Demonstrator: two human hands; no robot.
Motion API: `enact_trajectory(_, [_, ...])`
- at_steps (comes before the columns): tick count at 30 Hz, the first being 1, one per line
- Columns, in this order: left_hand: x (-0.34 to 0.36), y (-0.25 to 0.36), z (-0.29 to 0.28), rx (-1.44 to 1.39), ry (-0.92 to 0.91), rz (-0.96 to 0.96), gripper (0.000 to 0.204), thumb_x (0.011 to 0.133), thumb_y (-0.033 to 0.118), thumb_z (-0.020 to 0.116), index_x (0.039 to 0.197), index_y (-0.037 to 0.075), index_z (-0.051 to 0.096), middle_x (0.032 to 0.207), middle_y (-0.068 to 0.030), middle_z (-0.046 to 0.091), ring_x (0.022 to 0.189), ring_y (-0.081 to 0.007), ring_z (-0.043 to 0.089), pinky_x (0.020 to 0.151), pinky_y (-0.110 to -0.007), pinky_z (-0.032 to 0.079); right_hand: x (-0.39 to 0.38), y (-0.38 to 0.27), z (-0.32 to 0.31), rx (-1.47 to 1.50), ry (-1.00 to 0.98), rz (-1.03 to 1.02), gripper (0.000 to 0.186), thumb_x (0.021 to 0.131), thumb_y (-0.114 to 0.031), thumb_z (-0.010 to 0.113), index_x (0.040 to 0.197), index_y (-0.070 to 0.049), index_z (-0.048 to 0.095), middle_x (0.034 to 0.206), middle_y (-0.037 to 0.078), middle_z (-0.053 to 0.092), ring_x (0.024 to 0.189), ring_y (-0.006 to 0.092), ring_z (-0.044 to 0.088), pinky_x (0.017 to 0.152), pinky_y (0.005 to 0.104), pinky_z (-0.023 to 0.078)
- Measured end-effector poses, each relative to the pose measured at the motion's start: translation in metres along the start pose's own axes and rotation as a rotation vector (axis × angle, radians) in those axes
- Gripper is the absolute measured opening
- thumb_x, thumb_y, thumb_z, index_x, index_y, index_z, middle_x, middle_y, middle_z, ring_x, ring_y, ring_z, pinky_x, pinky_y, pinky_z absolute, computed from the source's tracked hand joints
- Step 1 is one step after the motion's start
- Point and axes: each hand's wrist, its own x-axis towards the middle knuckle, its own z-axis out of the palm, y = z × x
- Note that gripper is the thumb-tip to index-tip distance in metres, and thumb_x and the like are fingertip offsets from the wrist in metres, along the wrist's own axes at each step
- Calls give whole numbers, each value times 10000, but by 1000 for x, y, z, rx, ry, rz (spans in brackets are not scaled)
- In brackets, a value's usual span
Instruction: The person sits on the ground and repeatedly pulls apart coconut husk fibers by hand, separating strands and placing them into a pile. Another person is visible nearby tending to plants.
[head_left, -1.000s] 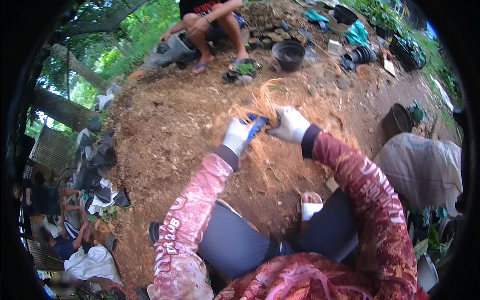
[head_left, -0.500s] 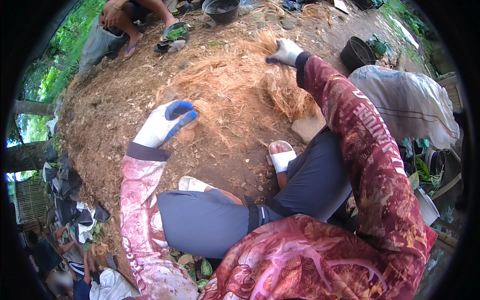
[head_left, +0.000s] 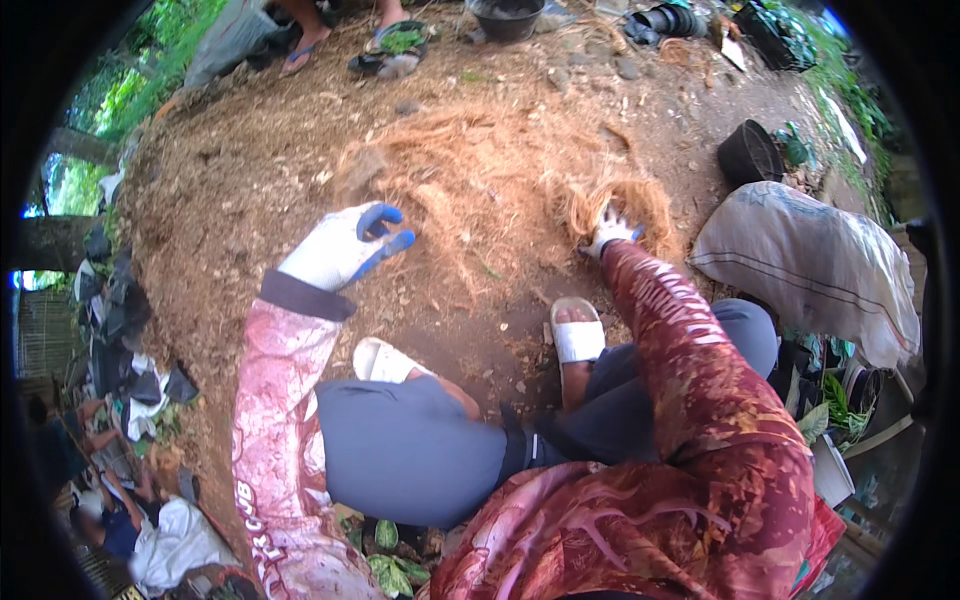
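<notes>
Loose brown coconut fibre lies spread over the ground in front of me. My right hand, in a white glove with blue on it, rests palm down against a thicker fibre clump on the right. Its fingers look spread into the strands, and the fingertips are partly hidden. Left of the spread fibre, my left hand hovers in a matching glove with a blue palm. Its fingers and thumb are bent but apart, with nothing seen between them.
White slippers are on my feet, close to the fibre. A white woven sack and a black pot stand to the right. Beyond the fibre are another dark pot and another person's feet. More people sit at the lower left.
My right hand has come down and nearer to me from the far side of the fibre, onto the right clump. The left hand keeps nearly the same pose. My view has shifted slightly.
</notes>
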Motion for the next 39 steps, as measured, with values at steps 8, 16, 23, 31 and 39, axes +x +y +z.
enact_trajectory(8, [12,-38,-17,287,76,-59,629,856,560,726,1161,13,668,997,-151,714,895,-227,679,834,-349,541,49,41,-145,-345,-400,-318,1026,599,-783,787,1353,-107,624,1369,129,623,1265,326,568,1078,448,420])
enact_trajectory(16, [23,-52,-20,458,45,-67,683,836,701,648,985,37,706,959,-159,698,861,-310,667,789,-405,520,-37,-81,-255,-445,59,-473,417,801,-323,801,1153,-110,733,1125,117,725,1076,299,672,967,415,527])
enact_trajectory(23, [18,-65,-28,490,259,-168,612,826,655,676,942,57,723,948,-169,718,915,-347,680,828,-437,526,-69,-267,-136,243,454,-626,597,834,-513,701,1226,-71,615,1155,177,698,1078,358,670,939,459,530])
enact_trajectory(31, [18,-85,-32,368,245,-335,571,847,576,700,1102,65,702,1153,-180,700,1098,-348,655,954,-446,508,-33,-222,-196,308,444,-697,341,766,-331,739,1009,-92,752,871,134,758,779,289,735,714,388,595])
enact_trajectory(39, [67,-28,-5,-279,310,111,969,738,653,803,1410,22,501,1280,-151,616,1062,-228,643,869,-340,534,-96,-133,-283,1243,-96,-1043,399,830,-187,817,1165,-42,655,968,26,703,784,103,655,650,272,559])
